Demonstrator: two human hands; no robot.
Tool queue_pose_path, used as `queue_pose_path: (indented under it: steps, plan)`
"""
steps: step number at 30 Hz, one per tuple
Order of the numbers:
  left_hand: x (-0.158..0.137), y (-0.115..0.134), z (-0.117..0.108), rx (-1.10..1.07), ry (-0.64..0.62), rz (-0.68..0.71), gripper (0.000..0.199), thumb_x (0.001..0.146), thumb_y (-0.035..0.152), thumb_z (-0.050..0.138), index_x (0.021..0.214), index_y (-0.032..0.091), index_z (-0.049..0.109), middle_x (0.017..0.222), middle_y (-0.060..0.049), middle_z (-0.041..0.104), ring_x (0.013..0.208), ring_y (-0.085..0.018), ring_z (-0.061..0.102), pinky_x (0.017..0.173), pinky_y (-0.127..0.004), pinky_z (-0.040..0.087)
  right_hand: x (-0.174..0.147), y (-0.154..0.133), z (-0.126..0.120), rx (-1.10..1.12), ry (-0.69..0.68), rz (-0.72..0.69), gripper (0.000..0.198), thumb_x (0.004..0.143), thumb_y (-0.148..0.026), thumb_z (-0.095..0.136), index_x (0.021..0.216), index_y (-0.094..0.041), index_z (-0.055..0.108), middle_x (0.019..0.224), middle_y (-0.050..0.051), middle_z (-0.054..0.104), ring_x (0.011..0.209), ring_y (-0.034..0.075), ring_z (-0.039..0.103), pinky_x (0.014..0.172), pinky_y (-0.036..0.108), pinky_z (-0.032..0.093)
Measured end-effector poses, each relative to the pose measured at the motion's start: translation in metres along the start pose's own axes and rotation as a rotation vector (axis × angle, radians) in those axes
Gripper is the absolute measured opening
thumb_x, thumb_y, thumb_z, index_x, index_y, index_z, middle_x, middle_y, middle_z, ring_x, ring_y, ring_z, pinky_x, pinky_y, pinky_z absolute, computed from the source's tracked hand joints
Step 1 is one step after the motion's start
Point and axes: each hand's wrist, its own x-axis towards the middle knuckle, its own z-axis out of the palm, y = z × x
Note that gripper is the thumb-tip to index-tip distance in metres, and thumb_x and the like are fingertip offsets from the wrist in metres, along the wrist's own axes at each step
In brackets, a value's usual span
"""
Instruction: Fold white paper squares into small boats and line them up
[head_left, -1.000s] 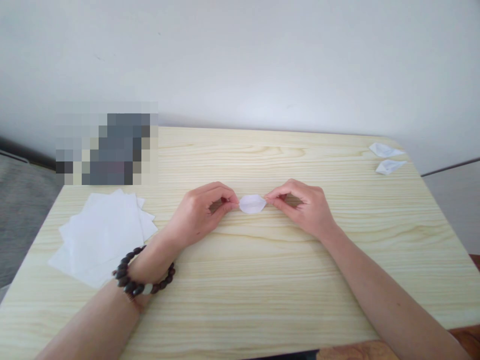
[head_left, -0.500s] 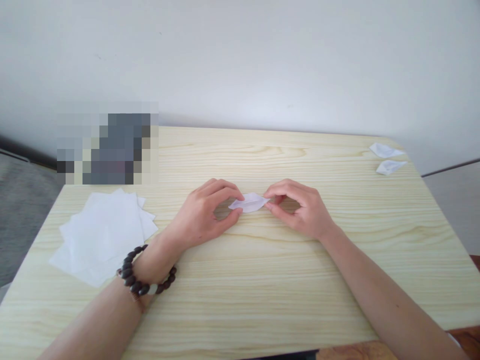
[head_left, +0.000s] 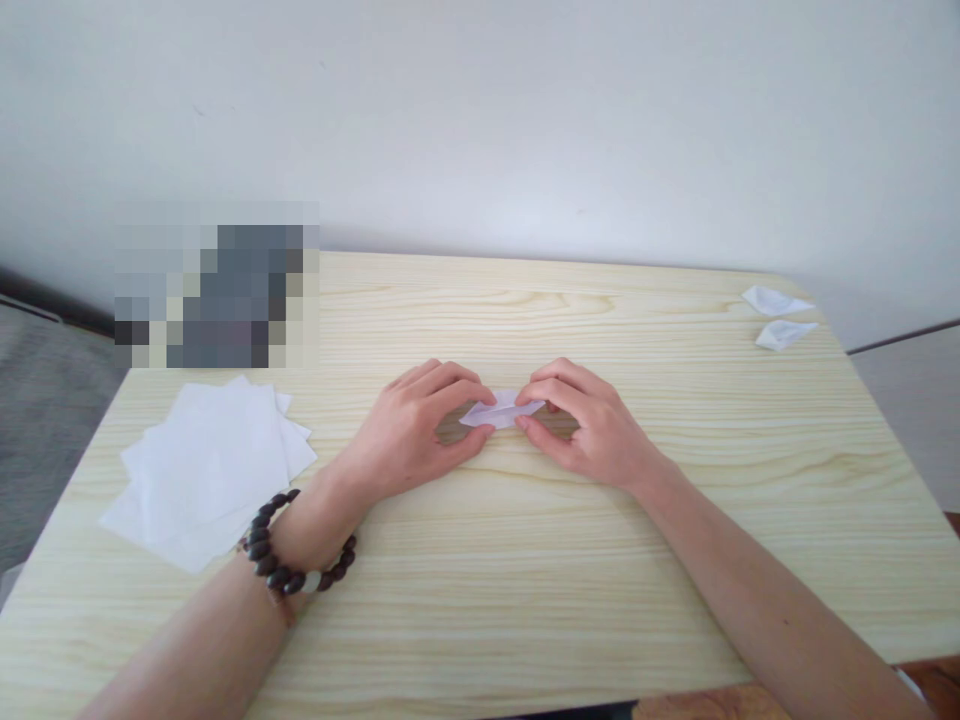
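Between my hands, over the middle of the table (head_left: 525, 580), is a small folded white paper (head_left: 504, 411), long and pointed at both ends, with a crease or slit along its middle. My left hand (head_left: 420, 425) pinches its left part, thumb at the near edge and fingers at the far edge. My right hand (head_left: 589, 415) grips the right part the same way, thumb and index finger on opposite edges. The fingertips cover some of the paper's edges.
A fanned stack of white paper sheets (head_left: 202, 465) lies at the left, beside my left forearm with its dark bead bracelet (head_left: 259, 550). Two folded paper pieces (head_left: 776, 300) rest near the far right corner. A pixelated dark object (head_left: 240, 300) is at the back left, before the wall.
My right thumb and fingers have shifted left from the paper's right tip onto its edges, closer to my left hand. The left fingers have slid slightly right.
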Motion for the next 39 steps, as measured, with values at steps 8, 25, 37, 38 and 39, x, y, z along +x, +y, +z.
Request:
queue_pose_path:
  steps: [8,25,37,38,39]
  plan:
    - [0.000,-0.001,0.001,0.022,0.003,-0.013,0.018,0.086,0.028,0.059,0.101,0.019,0.064,0.098,-0.006,0.066,0.088,-0.019,0.058,0.080,-0.033,0.047,0.001,0.000,0.001,-0.022,-0.019,0.017,0.012,0.087,-0.023,0.057,0.098,-0.021,0.062,0.092,0.006,0.060,0.083,0.017,0.059,0.076,0.033,0.049]
    - [0.002,-0.009,0.005,0.001,0.110,-0.109,0.018,0.086,0.036,0.063,0.094,0.020,0.063,0.087,-0.002,0.065,0.080,-0.015,0.060,0.072,-0.028,0.048,0.000,0.016,-0.007,0.148,0.062,0.194,0.018,0.088,-0.035,0.060,0.092,-0.021,0.070,0.082,0.003,0.072,0.067,0.013,0.063,0.061,0.024,0.051]
    - [0.018,0.004,0.017,0.302,0.095,-0.097,0.030,0.092,0.033,0.049,0.117,0.018,0.057,0.124,-0.013,0.058,0.116,-0.030,0.048,0.099,-0.049,0.038,-0.041,0.061,-0.050,-0.070,0.381,0.466,0.029,0.087,-0.044,0.058,0.088,-0.018,0.072,0.085,0.006,0.075,0.070,0.017,0.066,0.067,0.030,0.052]
    - [0.020,0.006,0.019,0.304,0.106,-0.106,0.030,0.092,0.032,0.047,0.118,0.018,0.056,0.126,-0.013,0.057,0.118,-0.030,0.047,0.100,-0.049,0.037,-0.052,0.067,-0.058,-0.092,0.394,0.490,0.029,0.086,-0.044,0.058,0.087,-0.018,0.072,0.084,0.006,0.075,0.070,0.018,0.066,0.066,0.030,0.052]
    - [0.021,0.007,0.021,0.305,0.111,-0.112,0.031,0.093,0.032,0.046,0.118,0.018,0.056,0.129,-0.013,0.056,0.120,-0.030,0.046,0.101,-0.048,0.037,-0.065,0.074,-0.067,-0.118,0.414,0.518,0.030,0.085,-0.045,0.059,0.086,-0.018,0.072,0.085,0.007,0.075,0.071,0.019,0.066,0.066,0.031,0.052]
